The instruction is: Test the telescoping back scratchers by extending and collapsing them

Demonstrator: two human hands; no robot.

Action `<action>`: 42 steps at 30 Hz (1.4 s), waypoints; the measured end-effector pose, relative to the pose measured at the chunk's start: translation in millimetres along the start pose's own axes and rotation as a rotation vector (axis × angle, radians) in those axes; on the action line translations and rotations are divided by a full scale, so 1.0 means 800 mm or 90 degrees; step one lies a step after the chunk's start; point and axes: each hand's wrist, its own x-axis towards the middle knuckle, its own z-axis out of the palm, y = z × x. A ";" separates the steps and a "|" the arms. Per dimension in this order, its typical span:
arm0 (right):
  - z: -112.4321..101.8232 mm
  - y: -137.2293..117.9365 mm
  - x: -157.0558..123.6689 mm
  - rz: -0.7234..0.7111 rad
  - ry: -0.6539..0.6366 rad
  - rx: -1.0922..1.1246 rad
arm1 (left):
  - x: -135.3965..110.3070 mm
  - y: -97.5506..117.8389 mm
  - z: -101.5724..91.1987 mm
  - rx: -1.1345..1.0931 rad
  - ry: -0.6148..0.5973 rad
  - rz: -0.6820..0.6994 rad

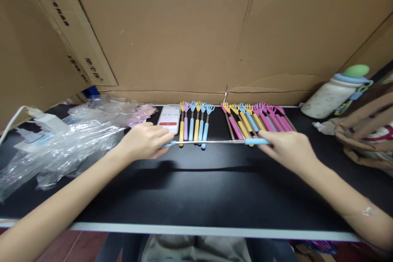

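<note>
A back scratcher (211, 142) with a thin metal rod is stretched level above the black table, its shadow falling below it. My left hand (147, 141) is closed around its blue claw end, which is mostly hidden by the fingers. At the other end, my right hand (287, 149) grips the blue handle. Behind the rod lies a row of back scratchers (196, 125) in yellow, purple and blue, claws pointing away from me. Farther right is a second group of back scratchers (245, 118) in pink, yellow, blue and purple, close to my right hand.
A phone (168, 118) showing a timer lies beside the left row. Crumpled clear plastic bags (80, 139) and a white charger (50, 123) cover the table's left. At right stand a tilted bottle (331, 96) and a brown bag (365, 127). Cardboard (172, 28) walls the back.
</note>
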 end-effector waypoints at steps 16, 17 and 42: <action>-0.021 -0.080 0.025 -0.039 -0.004 -0.005 | 0.058 0.048 0.004 -0.075 -0.036 -0.030; -0.020 -0.081 0.026 -0.057 -0.003 0.000 | 0.059 0.049 0.004 -0.067 -0.030 -0.031; 0.001 0.139 -0.056 0.094 -0.009 -0.203 | -0.091 -0.053 -0.020 0.266 -0.085 -0.138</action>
